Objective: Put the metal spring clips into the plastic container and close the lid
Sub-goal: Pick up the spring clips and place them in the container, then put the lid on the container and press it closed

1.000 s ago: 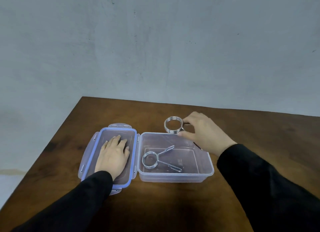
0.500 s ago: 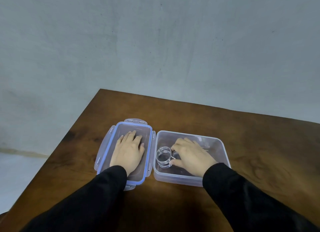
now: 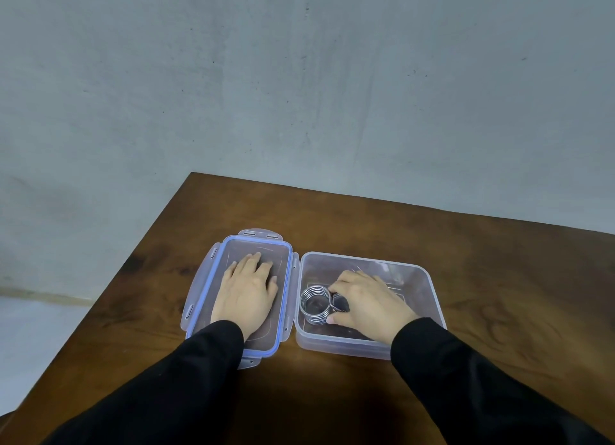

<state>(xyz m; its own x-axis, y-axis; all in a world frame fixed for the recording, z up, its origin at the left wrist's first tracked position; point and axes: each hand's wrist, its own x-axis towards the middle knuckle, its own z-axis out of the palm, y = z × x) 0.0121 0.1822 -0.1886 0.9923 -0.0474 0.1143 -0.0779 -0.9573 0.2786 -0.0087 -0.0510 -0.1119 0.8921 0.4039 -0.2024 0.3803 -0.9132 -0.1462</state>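
A clear plastic container stands open on the brown table. Its blue-rimmed lid lies upside down to the left, touching it. My left hand rests flat, fingers spread, on the inside of the lid. My right hand is down inside the container, fingers pinched on the handles of a metal spring clip, whose coil stands at the container's left end. A second clip lies under my right hand, mostly hidden.
The wooden table ends at a far edge and a left edge, with a grey wall behind. Both my forearms, in black sleeves, reach in from the bottom.
My right hand carried the clip from behind the container down into it. The view shifted left and the left hand stayed on the lid.
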